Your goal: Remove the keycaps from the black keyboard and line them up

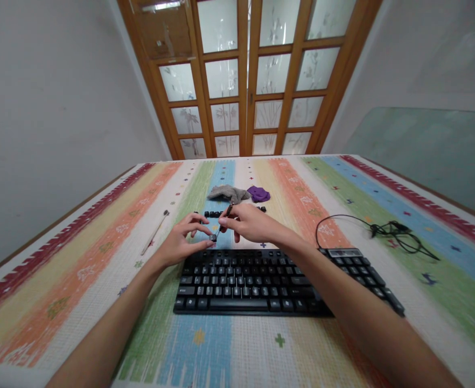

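My left hand [187,237] pinches a small dark keycap [212,237] between thumb and fingertips, just above the far edge of the black keyboard [237,305]. In my right hand [248,222] is a slim tool with a dark handle [230,209]; its thin tip points down at the keycap. I cannot make out the tool's kind or whether its tip touches. Loose black keycaps [213,214] lie in a row behind the hands, partly hidden by the right one. My right forearm crosses over the keyboard and covers part of its right side.
Beyond the keycaps lie a grey cloth [226,193] and a purple cloth [258,194]. A thin brush-like stick [155,233] rests at the left. The keyboard's black cable [399,229] is coiled at the right. A striped tablecloth [197,350] covers the table.
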A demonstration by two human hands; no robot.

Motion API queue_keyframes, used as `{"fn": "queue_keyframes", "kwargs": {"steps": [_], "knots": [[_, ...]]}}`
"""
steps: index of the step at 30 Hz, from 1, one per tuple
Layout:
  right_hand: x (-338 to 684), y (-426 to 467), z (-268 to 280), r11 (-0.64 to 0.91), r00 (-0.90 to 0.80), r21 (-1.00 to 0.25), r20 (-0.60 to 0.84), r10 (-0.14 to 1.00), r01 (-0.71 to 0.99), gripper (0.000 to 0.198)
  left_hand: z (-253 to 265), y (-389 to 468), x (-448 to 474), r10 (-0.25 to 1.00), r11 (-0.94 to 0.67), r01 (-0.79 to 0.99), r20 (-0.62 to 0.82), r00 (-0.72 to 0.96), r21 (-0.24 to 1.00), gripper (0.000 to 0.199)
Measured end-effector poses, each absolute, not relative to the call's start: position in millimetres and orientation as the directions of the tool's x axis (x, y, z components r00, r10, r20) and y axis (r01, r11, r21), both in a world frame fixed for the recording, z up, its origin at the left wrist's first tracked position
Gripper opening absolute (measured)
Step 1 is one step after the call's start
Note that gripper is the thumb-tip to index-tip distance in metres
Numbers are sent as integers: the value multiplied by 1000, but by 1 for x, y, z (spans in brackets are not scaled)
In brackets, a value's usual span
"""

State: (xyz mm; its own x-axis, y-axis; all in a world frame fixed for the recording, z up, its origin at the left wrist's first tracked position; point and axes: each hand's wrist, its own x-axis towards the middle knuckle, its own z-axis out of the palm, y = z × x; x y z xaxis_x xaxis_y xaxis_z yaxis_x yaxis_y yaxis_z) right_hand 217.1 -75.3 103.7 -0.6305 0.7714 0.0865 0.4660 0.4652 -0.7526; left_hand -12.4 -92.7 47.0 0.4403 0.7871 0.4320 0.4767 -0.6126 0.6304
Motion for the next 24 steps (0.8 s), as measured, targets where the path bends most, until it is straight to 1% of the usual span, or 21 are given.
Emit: {"fn": "queue_keyframes", "kwargs": {"steps": [3,5,8,11,13,15,19,24], "knots": [[218,-76,105,448,-618,-756,73,783,478,21,46,-88,-20,787,-615,467,462,408,636,21],[218,-76,105,439,-609,-757,68,790,484,21,46,-85,-24,781,-624,507,498,377,595,20],[219,-77,106,445,-611,-758,78,788,477,21,43,-79,-27,753,-631,622,560,346,464,18],[219,-77,106,465,-616,-748,97,782,473,22,36,-69,-24,695,-643,710,607,385,285,15],[220,-77,106,478,-618,-741,109,778,471,23,29,-60,-21,674,-645,739,602,429,195,14],[220,-78,107,482,-619,-737,111,778,473,23,23,-51,-17,679,-629,765,578,452,141,13],[223,-80,112,494,-628,-724,109,770,480,23,13,-40,-13,701,-590,802,551,453,91,12],[224,-83,118,492,-625,-718,102,774,493,25,7,-36,-14,732,-569,818,508,454,90,14]]}}
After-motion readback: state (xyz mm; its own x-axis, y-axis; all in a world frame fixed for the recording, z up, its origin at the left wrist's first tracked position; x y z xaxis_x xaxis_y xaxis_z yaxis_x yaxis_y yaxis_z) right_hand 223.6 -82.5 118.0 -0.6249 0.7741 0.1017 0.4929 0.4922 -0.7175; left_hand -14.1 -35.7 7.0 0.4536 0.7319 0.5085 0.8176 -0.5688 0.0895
